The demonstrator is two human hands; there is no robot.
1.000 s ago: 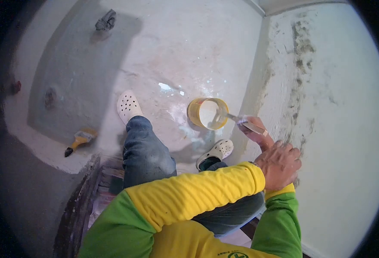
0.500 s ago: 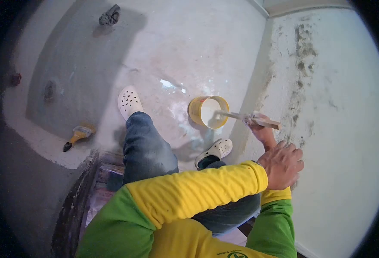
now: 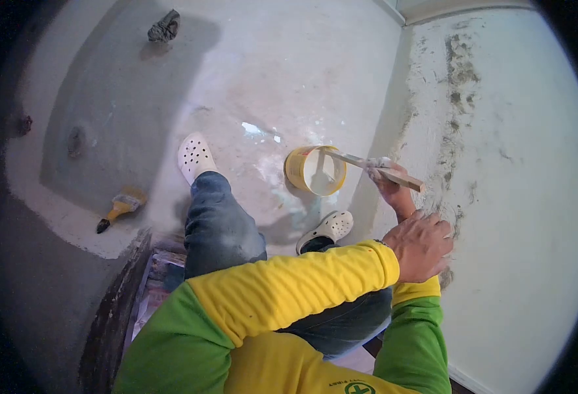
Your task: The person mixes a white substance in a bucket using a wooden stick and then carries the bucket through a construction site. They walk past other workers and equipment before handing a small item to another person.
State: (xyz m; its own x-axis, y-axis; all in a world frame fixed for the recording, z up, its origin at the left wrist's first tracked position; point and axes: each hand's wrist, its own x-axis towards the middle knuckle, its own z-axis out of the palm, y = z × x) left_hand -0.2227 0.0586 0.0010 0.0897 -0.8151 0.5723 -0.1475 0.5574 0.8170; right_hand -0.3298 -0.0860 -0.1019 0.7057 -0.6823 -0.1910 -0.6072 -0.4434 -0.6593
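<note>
My right hand (image 3: pixel 392 190) is closed around a wooden stick (image 3: pixel 404 179) smeared with white. The stick's far end reaches over the rim of a yellow bucket (image 3: pixel 295 169), which holds a white paint-like mix (image 3: pixel 320 176). My left hand (image 3: pixel 421 244) crosses over and lies on my right wrist, its fingers bent around it. Part of that wrist is hidden beneath. The bucket stands on the floor beyond my right shoe.
White clogs (image 3: pixel 197 157) are on my feet. A yellow-handled brush (image 3: pixel 123 203) lies on the floor at left, and a crumpled grey lump (image 3: pixel 164 26) farther back. A white wall (image 3: pixel 525 177) with a dark, rough patched strip (image 3: pixel 456 111) rises at right.
The stick's far end has moved from inside the bucket to its back rim, now lying across it. Both hands have shifted slightly left, the left one still on my right wrist.
</note>
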